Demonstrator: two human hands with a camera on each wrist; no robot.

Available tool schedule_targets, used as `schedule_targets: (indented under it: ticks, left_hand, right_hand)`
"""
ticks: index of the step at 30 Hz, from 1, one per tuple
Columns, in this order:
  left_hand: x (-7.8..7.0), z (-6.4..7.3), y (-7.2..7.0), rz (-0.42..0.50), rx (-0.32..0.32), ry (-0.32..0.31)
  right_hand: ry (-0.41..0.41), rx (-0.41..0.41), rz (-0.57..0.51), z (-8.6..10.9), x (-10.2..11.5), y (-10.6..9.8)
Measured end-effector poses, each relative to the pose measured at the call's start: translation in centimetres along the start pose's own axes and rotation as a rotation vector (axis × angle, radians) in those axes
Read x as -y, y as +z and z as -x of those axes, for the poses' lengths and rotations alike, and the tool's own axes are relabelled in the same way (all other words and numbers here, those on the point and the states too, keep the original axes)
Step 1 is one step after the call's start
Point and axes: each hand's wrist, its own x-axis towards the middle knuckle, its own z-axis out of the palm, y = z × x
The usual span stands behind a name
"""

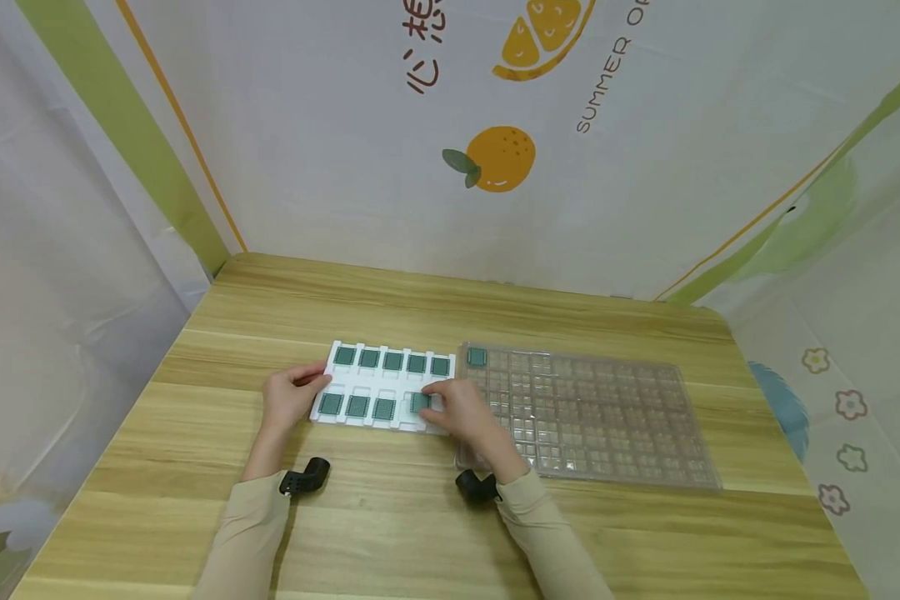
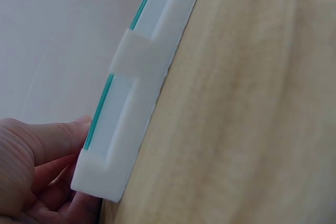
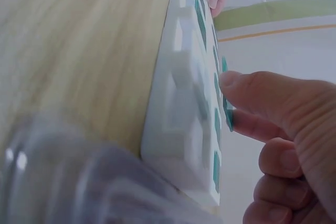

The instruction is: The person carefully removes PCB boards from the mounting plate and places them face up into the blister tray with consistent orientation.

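Observation:
A white tray [image 1: 367, 382] holds several thin green square chips [image 1: 357, 406] in two rows of slots. My left hand [image 1: 287, 396] grips its left end; in the left wrist view the thumb [image 2: 60, 137] lies at the top edge and the other fingers are curled lower down. Over the near row, towards the right end, my right hand [image 1: 465, 410] pinches one green chip [image 3: 227, 103] between thumb and index finger. That chip is tilted and raised slightly off the tray's face, as the right wrist view shows. The hand covers the slots beneath it.
Right beside the white tray lies a clear plastic tray [image 1: 592, 417] with many small compartments; one green chip [image 1: 477, 357] sits in its far left corner. Both trays rest on a wooden table [image 1: 390, 533]. A printed curtain [image 1: 330, 167] hangs behind it.

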Motion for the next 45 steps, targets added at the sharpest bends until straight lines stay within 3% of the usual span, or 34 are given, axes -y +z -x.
schedule_targets:
  ticks: [14, 29, 38, 45]
  left_hand:
    - [0.1, -0.1, 0.0, 0.005, 0.0, -0.002]
    - [-0.1, 0.0, 0.0, 0.018, -0.012, 0.013]
    - [-0.1, 0.0, 0.0, 0.004, -0.017, 0.014]
    - [-0.1, 0.0, 0.0, 0.006, -0.015, 0.005]
  right_hand:
    - [0.049, 0.009, -0.028, 0.3, -0.9, -1.3]
    - [0.036, -0.064, -0.003, 0.8, -2.8, -2.7]
    - [0.125, -0.023, -0.027, 0.9, -3.9, -3.7]
    - [0.108, -0.042, -0.013, 1.0, -4.9, -4.3]
